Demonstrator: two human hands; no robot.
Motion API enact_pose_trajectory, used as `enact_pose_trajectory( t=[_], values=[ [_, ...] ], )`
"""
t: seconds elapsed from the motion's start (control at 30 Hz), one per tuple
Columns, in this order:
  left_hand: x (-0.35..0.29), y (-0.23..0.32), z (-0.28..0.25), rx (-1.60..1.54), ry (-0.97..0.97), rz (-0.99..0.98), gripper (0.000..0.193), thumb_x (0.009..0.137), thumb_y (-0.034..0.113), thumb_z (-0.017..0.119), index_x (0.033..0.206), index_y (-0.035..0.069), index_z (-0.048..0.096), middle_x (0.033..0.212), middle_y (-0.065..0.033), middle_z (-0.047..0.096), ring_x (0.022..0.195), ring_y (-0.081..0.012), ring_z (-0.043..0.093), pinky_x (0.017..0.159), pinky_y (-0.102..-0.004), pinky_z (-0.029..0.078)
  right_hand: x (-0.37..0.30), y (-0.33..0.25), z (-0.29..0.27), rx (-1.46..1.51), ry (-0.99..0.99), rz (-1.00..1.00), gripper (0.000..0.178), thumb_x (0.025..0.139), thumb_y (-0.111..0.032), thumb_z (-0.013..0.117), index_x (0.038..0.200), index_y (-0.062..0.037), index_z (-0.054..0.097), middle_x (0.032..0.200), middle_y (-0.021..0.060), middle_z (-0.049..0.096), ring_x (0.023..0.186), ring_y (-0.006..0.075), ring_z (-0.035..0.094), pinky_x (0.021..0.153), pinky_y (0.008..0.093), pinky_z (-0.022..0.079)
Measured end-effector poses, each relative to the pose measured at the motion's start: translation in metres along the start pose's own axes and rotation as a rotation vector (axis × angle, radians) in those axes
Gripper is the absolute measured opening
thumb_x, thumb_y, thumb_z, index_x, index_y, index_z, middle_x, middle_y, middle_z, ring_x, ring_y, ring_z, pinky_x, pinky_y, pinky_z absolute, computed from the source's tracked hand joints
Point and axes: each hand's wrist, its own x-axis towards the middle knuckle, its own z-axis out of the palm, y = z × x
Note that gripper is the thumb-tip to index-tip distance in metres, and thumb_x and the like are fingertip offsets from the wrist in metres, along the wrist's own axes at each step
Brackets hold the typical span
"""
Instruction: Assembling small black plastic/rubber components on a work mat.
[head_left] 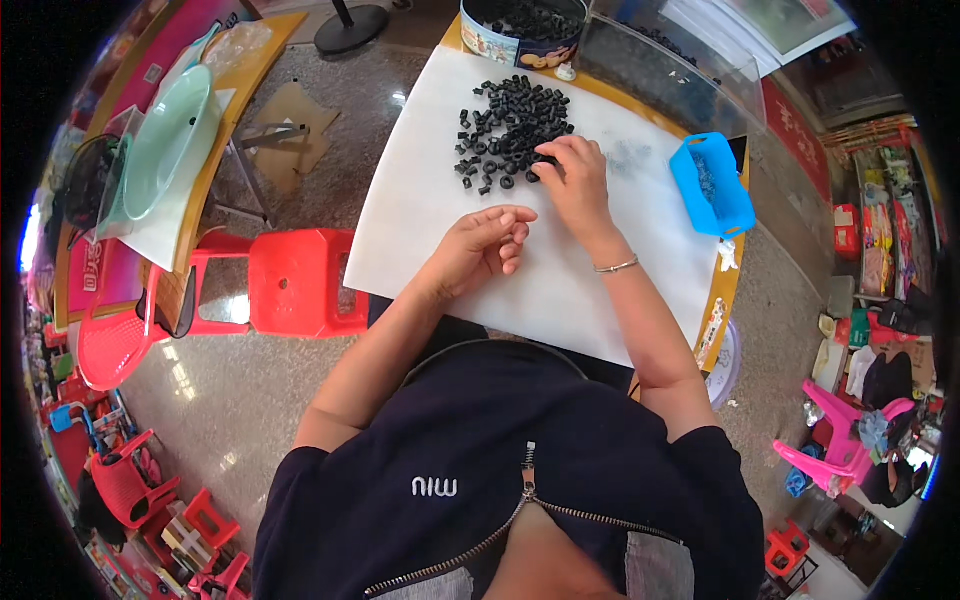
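Observation:
A loose pile of small black ring- and tube-shaped pieces (515, 120) lies on the white board covering the table (410, 190). My right hand (575, 180) reaches to the pile's near right edge, its thumb and forefinger closing on a small black piece (536, 172). Around that wrist is a thin bracelet. Lower and to the left, my left hand (482, 248) hovers near the pile with curled fingers, the thumb pressed to the forefinger. Whatever may be between those fingertips is too small or hidden to make out.
A blue plastic basket (712, 185) with small bits inside stands at the table's right edge. Behind the pile are a round tin (525, 35) of black pieces and a clear bin (665, 80). A red stool (305, 283) stands left; a green basin (172, 140) rests on another table.

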Motion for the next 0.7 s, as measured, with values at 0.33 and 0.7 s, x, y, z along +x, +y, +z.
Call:
enact_pose_trajectory(
  t=[0.33,0.7],
  values=[
    [0.002,-0.005,0.005,0.024,0.102,0.099,0.033,0.094,0.02,0.051,0.119,-0.002,0.049,0.091,-0.0058,0.057,0.075,-0.0126,0.056,0.066,-0.0263,0.049,-0.041,-0.051,-0.044,0.304,-0.087,0.137,0.025,0.078,-0.002,0.062,0.102,-0.0059,0.066,0.094,0.0063,0.059,0.091,0.021,0.053,0.078,0.0305,0.046],
    [0.003,-0.012,-0.004,0.05,0.11,0.129,0.025,0.092,0.01,0.053,0.112,-0.005,0.055,0.089,-0.0073,0.057,0.074,-0.0132,0.056,0.066,-0.0264,0.048,-0.052,-0.036,-0.045,0.24,-0.006,0.127,0.021,0.075,-0.007,0.064,0.096,-0.006,0.065,0.088,0.0088,0.059,0.084,0.0272,0.052,0.079,0.0378,0.041]
  ],
)
